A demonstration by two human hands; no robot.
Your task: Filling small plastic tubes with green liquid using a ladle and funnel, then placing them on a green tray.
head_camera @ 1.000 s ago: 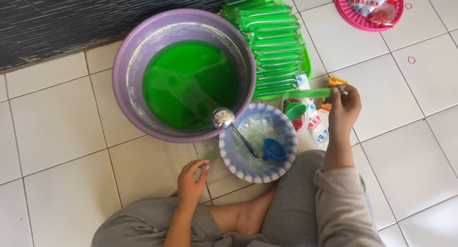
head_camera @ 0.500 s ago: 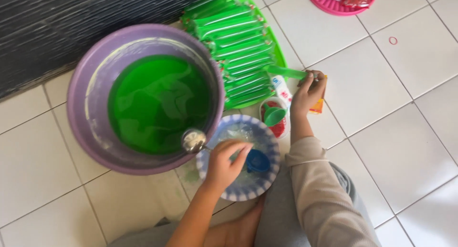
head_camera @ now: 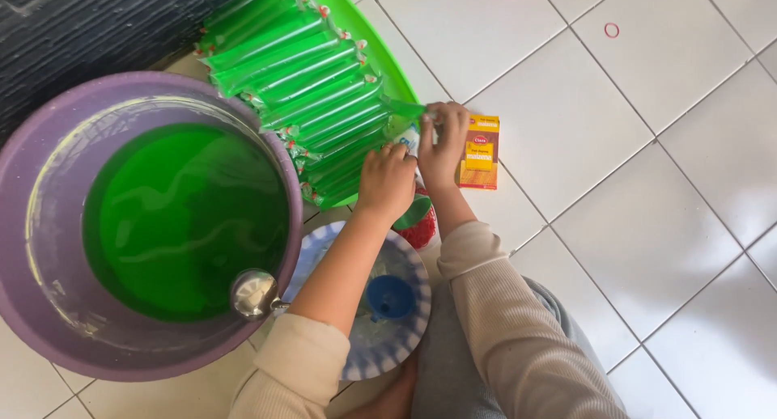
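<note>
Beside the purple basin [head_camera: 48, 306] of green liquid, a filled green tube packet [head_camera: 402, 108] is pinched by the right hand [head_camera: 443, 148] at the edge of the green tray [head_camera: 380, 55]. Just beside it, the left hand [head_camera: 387, 180] is closed, resting against the stacked packets [head_camera: 299, 71].

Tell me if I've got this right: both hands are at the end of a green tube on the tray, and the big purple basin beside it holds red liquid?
Not quite. In the head view the purple basin holds green liquid, not red. The left hand and right hand are indeed at a green tube on the tray.
</note>
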